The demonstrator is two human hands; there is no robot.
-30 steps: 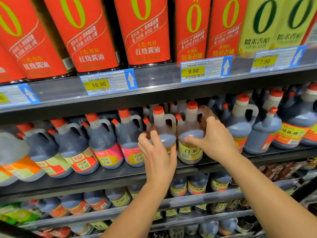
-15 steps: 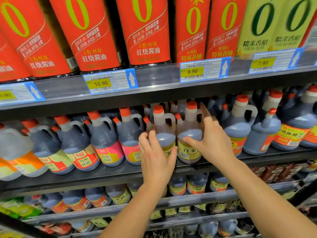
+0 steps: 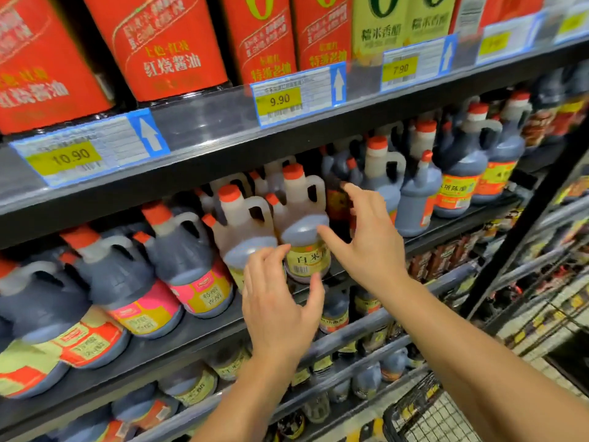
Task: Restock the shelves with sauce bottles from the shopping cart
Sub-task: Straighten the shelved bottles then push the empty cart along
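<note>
**Supermarket aisle: two open hands beside a yellow-labelled jug**

Dark metal shelving [image 3: 191,333] runs slantwise across the frame. Its clear plastic edge strips hold blue-bordered price tags [image 3: 296,97] with yellow panels. Along the top, tall bottles in glossy red wrap [image 3: 172,46] stand beside pale green ones [image 3: 379,27]. The middle shelf carries squat translucent plastic jugs with moulded loop handles, orange-red caps and dark liquid. Those at lower left [image 3: 134,282] wear pink and yellow labels.

At centre frame the sauce bottle [image 3: 304,224] with the yellow label stands upright at the shelf's front edge, with a like jug [image 3: 245,231] close against its left side. The left hand [image 3: 280,307] is below and left of it, fingers spread and relaxed, gripping nothing. Its thumb tip lies near the bottle's base; contact cannot be told. The right hand [image 3: 369,247] is just right of the bottle, fingers straight and fanned upward, thumb pointing at the bottle's shoulder, holding nothing. Black wire mesh of the shopping cart [image 3: 424,416] shows at lower right.
</note>
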